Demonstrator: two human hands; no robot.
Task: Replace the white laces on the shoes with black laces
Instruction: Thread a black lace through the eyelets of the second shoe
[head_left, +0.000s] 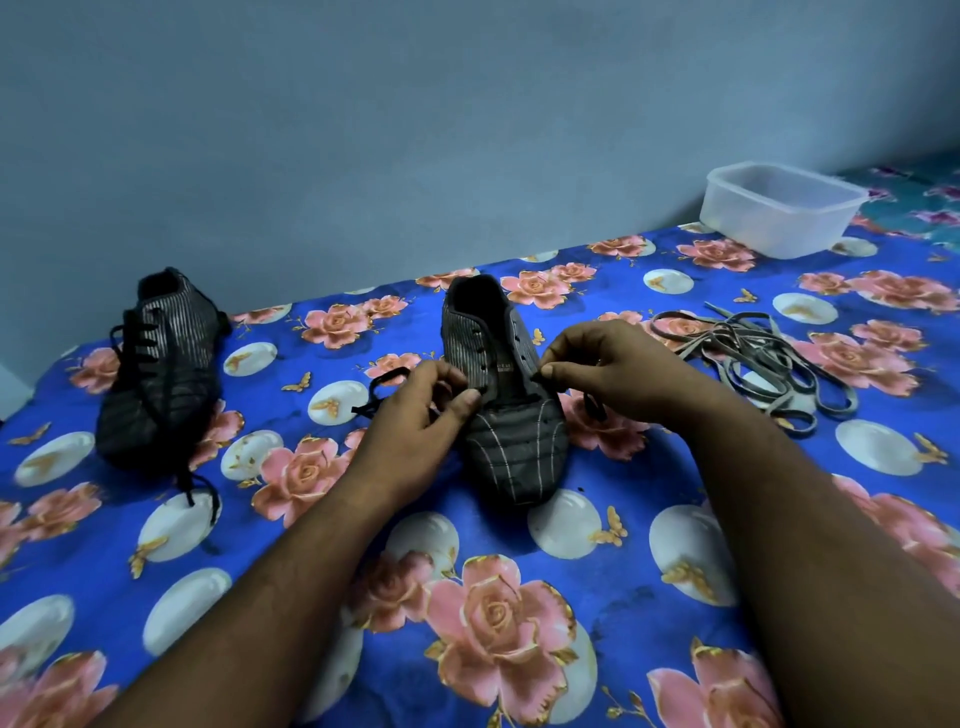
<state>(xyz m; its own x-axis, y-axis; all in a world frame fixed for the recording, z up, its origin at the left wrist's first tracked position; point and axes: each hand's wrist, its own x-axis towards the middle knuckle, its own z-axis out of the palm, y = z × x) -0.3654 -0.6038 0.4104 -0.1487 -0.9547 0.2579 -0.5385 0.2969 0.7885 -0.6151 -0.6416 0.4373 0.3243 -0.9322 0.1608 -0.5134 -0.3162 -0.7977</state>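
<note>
Both my hands sit at the near eyelets of the middle shoe (501, 395), one on each side of its tongue. My left hand (415, 415) has its fingers curled, pinching the black lace (382, 387) at the left eyelet row; a loop of that lace trails off to the left. My right hand (618, 369) pinches the other run of lace at the right row, with a short end hanging near the wrist. The shoe's long axis runs near to far, toe towards me, so I judge the lacing must climb away from my hands towards the open collar, and each hand is equally near its own row. Farther left lies the other shoe (161, 369), already black-laced. Farther right, the pale old laces (753, 358) lie heaped; beyond them stands a plastic tub (779, 213).
</note>
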